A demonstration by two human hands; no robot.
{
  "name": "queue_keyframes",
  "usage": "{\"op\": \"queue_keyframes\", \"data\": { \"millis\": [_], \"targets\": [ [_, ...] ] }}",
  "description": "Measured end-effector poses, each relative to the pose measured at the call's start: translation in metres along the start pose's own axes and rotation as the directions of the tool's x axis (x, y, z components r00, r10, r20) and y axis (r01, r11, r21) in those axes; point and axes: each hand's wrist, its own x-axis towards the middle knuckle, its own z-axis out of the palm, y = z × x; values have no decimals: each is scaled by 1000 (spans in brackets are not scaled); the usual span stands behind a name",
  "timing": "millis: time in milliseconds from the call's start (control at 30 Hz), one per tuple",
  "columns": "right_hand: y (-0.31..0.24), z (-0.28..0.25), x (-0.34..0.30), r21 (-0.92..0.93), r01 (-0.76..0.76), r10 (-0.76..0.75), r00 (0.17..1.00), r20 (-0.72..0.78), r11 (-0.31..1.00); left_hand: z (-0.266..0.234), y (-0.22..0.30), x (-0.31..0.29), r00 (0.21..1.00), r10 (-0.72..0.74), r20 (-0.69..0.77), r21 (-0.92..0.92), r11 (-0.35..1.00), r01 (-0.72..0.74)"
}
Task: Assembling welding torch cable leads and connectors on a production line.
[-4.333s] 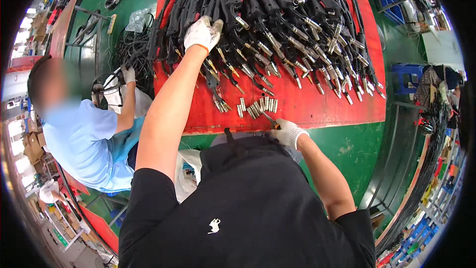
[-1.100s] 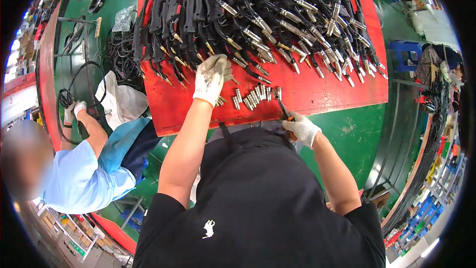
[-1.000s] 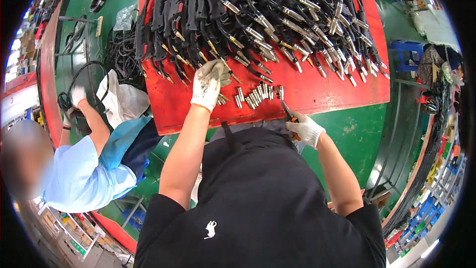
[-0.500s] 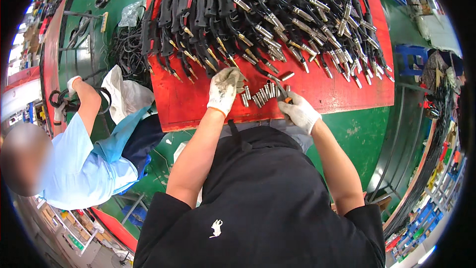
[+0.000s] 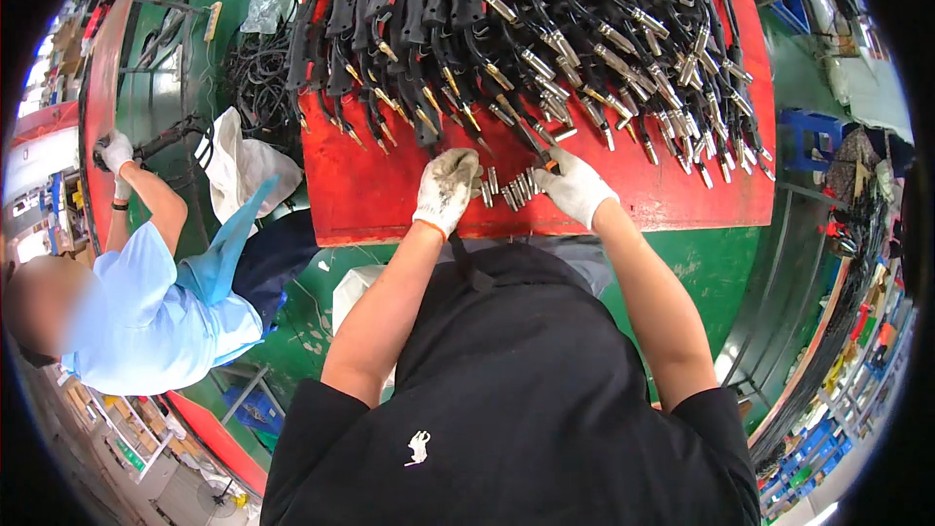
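My left hand (image 5: pixel 448 187), in a dirty white work glove, is closed over the front part of the table; what its fingers hold is hidden. A dark torch end (image 5: pixel 429 141) meets its fingertips. In my gloved right hand (image 5: pixel 577 190) is a pair of pliers (image 5: pixel 550 166) with an orange grip, its jaws pointing away among the torch tips. Between both hands lie several small silver metal sleeves (image 5: pixel 513 193). Just beyond is a thick pile of black welding torches (image 5: pixel 438 0), some ending in bare brass tips (image 5: pixel 429 120), others in silver nozzles (image 5: pixel 672 127).
The red tabletop (image 5: pixel 682 203) ends close in front of my body. At the left, a person in light blue (image 5: pixel 156 317) handles black cable. Coiled cables (image 5: pixel 258 78) and a white sack (image 5: pixel 239 170) lie on that side. A blue crate (image 5: pixel 813 141) stands at the right.
My right hand has moved up and slightly left with the pliers, toward the torch tips. My left hand has shifted slightly right and down. The person at the left has moved their hands.
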Motion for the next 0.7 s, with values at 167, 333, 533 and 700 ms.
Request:
{"op": "queue_keyframes", "data": {
  "millis": [167, 333, 533, 700],
  "targets": [
    [16, -3, -25, -71, -136, 132, 990, -53, 988, 16, 9, -2, 933, 312, 181, 520, 775, -359],
    [47, 5, -35, -113, -179, 169, 982, -87, 977, 56, 23, 7, 862, 302, 408, 812, 312, -493],
    [43, -2, -43, -22, -231, 229, 970, -76, 973, 69, 6, 24, 857, 271, 439, 865, 130, -484],
    [46, -2, -41, 58, -194, 196, 980, -45, 979, 36, -9, 15, 833, 351, 428, 884, 29, -467]
  ]
}}
